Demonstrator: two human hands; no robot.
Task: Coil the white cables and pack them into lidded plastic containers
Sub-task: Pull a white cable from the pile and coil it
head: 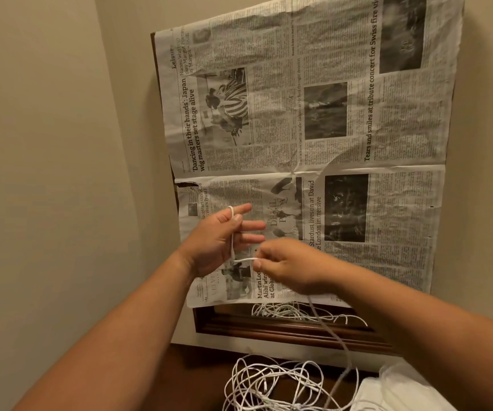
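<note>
A thin white cable (232,232) runs across the palm of my left hand (218,241), looped over the index finger, with the other fingers spread. My right hand (289,266) pinches the same cable just right of the left palm. From under the right hand the cable drops, blurred, down to a loose tangle of white cables (271,384) on the dark wooden surface below. Both hands are raised in front of the newspaper-covered panel. No plastic container is clearly in view.
A sheet of newspaper (313,129) covers a dark wood-framed mirror (283,327) on the beige wall; its bare lower strip reflects the cables. A crumpled white plastic bag (402,390) lies at the lower right. A wall corner stands at the left.
</note>
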